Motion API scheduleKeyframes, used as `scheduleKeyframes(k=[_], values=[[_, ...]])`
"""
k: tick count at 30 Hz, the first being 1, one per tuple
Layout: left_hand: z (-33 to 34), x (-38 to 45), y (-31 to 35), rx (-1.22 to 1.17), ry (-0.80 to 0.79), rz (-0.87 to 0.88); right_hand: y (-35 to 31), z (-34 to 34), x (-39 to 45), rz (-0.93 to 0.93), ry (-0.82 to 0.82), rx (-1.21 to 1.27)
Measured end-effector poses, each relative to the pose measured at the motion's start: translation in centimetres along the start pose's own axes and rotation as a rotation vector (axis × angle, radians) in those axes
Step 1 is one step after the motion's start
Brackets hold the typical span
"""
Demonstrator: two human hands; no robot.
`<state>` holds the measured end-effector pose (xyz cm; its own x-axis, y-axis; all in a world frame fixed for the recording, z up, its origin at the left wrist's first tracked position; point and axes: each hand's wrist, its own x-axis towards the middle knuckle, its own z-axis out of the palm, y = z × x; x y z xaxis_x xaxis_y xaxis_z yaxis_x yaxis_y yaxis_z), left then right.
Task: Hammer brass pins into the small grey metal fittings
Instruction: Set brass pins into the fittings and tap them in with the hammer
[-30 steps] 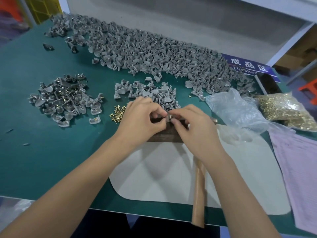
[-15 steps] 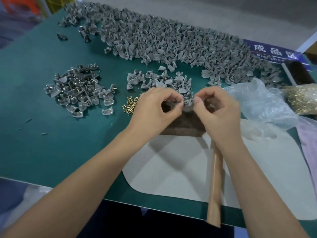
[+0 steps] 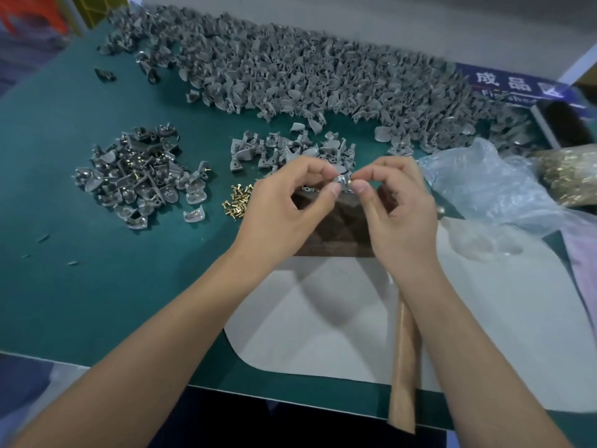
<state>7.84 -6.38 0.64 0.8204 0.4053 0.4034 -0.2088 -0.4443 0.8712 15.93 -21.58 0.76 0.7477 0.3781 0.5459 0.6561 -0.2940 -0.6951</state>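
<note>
My left hand and my right hand meet above a dark wooden block. Between their fingertips they pinch one small grey fitting; whether a pin sits in it I cannot tell. A little heap of loose brass pins lies just left of my left hand. Behind the hands is a small cluster of grey fittings. The hammer lies on the table under my right forearm, its wooden handle reaching over the front edge.
A long mound of grey fittings runs along the back. A pile of fittings with brass pins in them lies at the left. Crumpled clear plastic and a bag of brass pins lie at the right. A white mat covers the green table.
Both hands have lifted slightly off the block with the fitting pinched between them. The camera has tilted and moved closer, so the piles sit differently in view.
</note>
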Motion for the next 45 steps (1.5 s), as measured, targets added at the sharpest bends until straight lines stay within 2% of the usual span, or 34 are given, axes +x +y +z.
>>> scheduleKeyframes(k=[14, 21, 31, 39, 45], values=[[0.1, -0.1, -0.1, -0.024, -0.014, 0.077, -0.7, 0.1, -0.3, 0.063, -0.020, 0.049], [0.2, -0.3, -0.1, -0.025, 0.027, 0.071, -0.8, 0.3, -0.4, 0.044, -0.036, 0.086], [1.0, -0.7, 0.0, -0.002, 0.095, 0.069, -0.9, 0.2, -0.3, 0.036, -0.042, 0.006], [0.5, -0.5, -0.4, 0.113, 0.045, 0.152, -0.7, 0.1, -0.1, 0.041, -0.092, -0.016], [0.5, -0.2, -0.3, -0.018, 0.015, 0.003, -0.6, 0.2, -0.1, 0.061, -0.059, 0.032]])
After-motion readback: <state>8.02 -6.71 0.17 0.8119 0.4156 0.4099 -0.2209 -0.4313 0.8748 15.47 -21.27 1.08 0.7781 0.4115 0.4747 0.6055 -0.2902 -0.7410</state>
